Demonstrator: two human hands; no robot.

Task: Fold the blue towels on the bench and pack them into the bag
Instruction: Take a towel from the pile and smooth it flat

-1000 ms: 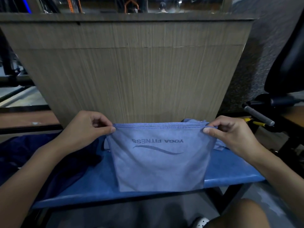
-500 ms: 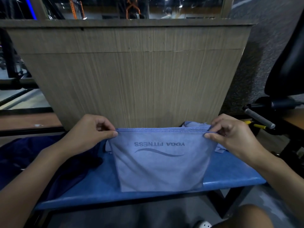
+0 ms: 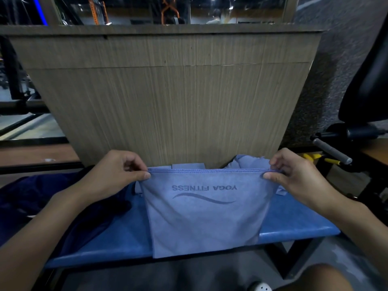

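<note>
Fingers (image 3: 142, 176) of left hand (image 3: 113, 177) and right hand (image 3: 300, 181) pinch the blue towel (image 3: 206, 223) by top corners over the counter (image 3: 294, 219); a loose pinch could drop one corner, skewing the fold

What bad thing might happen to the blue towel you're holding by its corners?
The left hand and right hand only pinch the top corners of the towel; if one slips, it could sag and fold crooked. Its bottom edge hangs past the front of the bench, so if dropped it might slide to the floor.
</note>
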